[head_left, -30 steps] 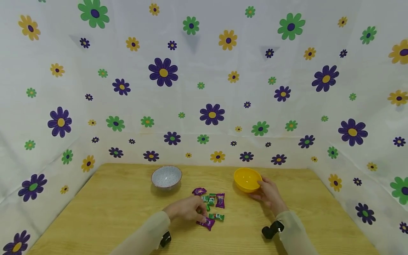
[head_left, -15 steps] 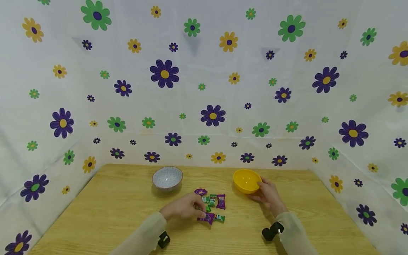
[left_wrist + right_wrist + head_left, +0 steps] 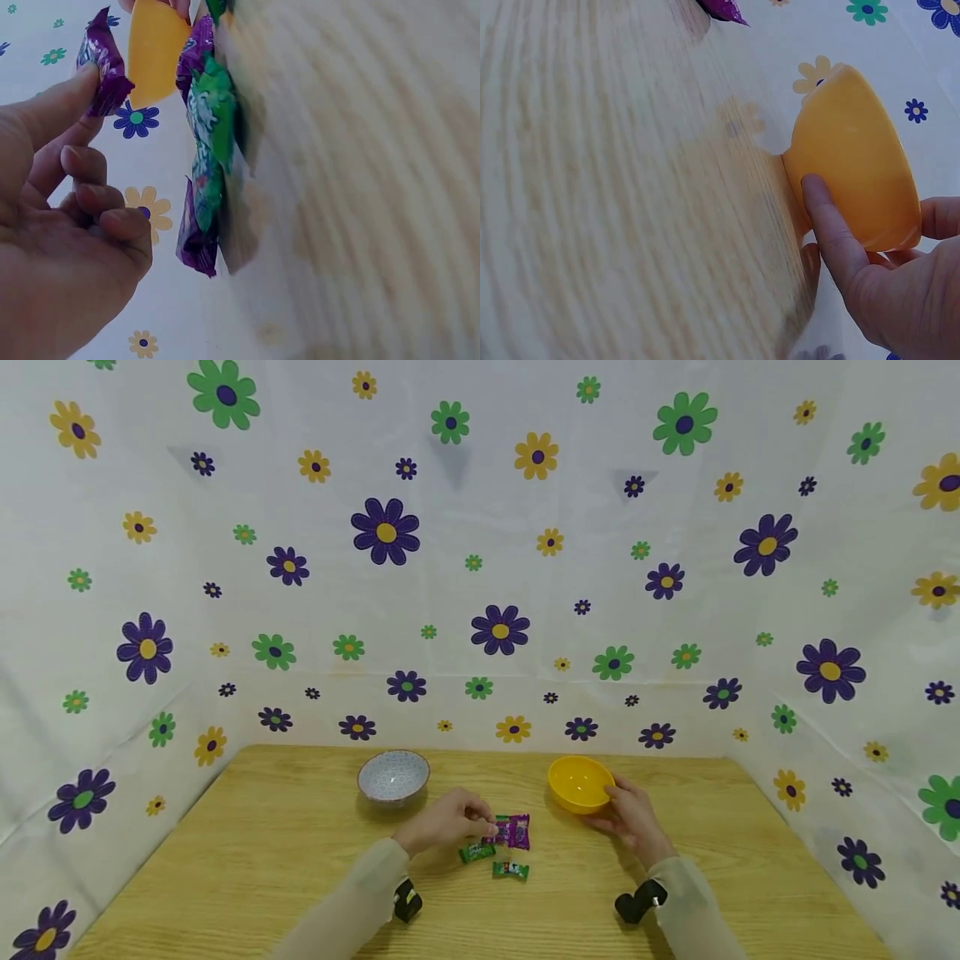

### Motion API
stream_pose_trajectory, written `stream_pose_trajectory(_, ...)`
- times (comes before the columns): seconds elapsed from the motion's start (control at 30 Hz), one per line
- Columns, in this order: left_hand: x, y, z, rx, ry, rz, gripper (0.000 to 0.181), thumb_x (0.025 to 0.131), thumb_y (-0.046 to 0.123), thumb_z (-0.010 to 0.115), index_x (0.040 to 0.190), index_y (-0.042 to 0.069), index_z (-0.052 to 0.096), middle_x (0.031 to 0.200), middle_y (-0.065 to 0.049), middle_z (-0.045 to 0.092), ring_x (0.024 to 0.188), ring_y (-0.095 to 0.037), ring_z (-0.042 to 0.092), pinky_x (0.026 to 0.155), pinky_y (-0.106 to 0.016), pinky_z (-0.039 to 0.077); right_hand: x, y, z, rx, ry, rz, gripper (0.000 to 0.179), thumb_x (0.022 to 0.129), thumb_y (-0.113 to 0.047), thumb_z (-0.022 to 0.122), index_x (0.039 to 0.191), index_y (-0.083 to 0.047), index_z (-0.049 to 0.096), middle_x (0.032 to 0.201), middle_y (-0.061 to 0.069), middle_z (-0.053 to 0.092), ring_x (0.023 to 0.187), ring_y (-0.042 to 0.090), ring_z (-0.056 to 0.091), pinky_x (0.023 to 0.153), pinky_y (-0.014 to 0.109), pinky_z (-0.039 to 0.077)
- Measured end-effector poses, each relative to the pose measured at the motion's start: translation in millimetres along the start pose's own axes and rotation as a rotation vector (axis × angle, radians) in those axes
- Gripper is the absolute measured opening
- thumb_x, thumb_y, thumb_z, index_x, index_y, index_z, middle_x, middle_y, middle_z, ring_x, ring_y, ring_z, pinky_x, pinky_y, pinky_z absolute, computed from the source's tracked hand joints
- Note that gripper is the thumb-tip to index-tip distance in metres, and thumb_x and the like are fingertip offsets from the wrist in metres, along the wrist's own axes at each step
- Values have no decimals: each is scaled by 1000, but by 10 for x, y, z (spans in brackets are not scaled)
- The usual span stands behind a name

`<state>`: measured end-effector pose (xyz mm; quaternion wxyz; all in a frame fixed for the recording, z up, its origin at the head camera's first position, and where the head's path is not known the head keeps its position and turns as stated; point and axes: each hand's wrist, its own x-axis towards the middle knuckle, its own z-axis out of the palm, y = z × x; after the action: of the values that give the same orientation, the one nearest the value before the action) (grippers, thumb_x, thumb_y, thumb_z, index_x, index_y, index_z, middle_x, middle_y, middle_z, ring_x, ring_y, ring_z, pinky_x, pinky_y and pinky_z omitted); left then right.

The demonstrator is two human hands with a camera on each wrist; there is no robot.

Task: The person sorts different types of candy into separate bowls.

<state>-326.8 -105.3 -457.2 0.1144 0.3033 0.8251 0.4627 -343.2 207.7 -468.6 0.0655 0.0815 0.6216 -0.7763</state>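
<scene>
My left hand (image 3: 444, 823) pinches a purple-wrapped candy (image 3: 105, 66) between thumb and fingertips, raised above the table in the left wrist view. Beneath it lie other wrapped candies: a purple one (image 3: 521, 832), a green one (image 3: 477, 852) and another green one (image 3: 511, 870). The hand and the held candy hide part of the pile from the head camera. On the right, my right hand (image 3: 633, 821) grips the side of a yellow bowl (image 3: 855, 161), fingers at the rim and one digit low on its wall. The bowl stands upright on the table.
A pale blue-grey patterned bowl (image 3: 393, 778) with a reddish rim stands at the back left of the wooden table (image 3: 247, 843). A white sheet (image 3: 465, 602) printed with flowers encloses the back and sides.
My left hand has lifted the purple candy from the front of the pile and carried it forward and slightly right, toward the yellow bowl. My right hand stays on the bowl.
</scene>
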Motion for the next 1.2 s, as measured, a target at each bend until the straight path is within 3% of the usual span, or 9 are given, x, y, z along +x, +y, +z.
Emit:
stream_pose_trajectory(0.27, 299, 87, 63, 13, 155, -104, 10, 83, 31, 65, 82, 21, 70, 75, 1, 55, 65, -15, 42, 54, -26, 35, 0, -16, 10, 13, 5, 11, 49, 98, -12, 31, 144, -8, 18, 143, 21, 24, 118, 40, 39, 78, 47, 49)
stream_pose_trajectory(0.5, 580, 236, 228, -82, 248, -155, 13, 83, 28, 66, 83, 16, 71, 79, -1, 59, 67, -16, 43, 53, -27, 37, 3, -23, 34, 13, -6, 9, 49, 98, -13, 32, 144, -8, 18, 144, 20, 23, 121, 41, 36, 78, 47, 49)
stream_pose_trajectory(0.67, 733, 382, 407, -178, 379, -193, 13, 82, 22, 68, 80, 9, 71, 81, -1, 61, 69, -16, 43, 54, -27, 36, -14, -8, 30, 13, -13, 10, 49, 98, -13, 31, 145, -8, 17, 144, 21, 22, 121, 41, 37, 79, 47, 49)
stream_pose_trajectory(0.87, 952, 489, 623, -279, 527, -303, 11, 79, 21, 70, 76, 11, 70, 83, 1, 60, 76, -16, 47, 63, -28, 39, -33, -23, -6, 16, -32, 1, 50, 98, -14, 32, 145, -7, 16, 144, 22, 22, 121, 42, 36, 80, 47, 49)
stream_pose_trajectory(1.0, 1047, 538, 720, -280, 592, -340, 11, 78, 20, 71, 74, 10, 70, 80, 1, 60, 78, -16, 49, 67, -29, 42, -43, -35, -18, 28, -21, 7, 50, 98, -13, 32, 144, -6, 16, 144, 22, 21, 122, 41, 35, 80, 47, 49)
stream_pose_trajectory(1.2, 1092, 562, 790, -280, 651, -402, 11, 78, 19, 72, 71, 10, 69, 77, 1, 59, 73, -16, 49, 62, -26, 43, -50, -51, -5, 25, -5, 28, 51, 98, -14, 35, 144, -5, 16, 144, 22, 19, 122, 42, 34, 79, 47, 49)
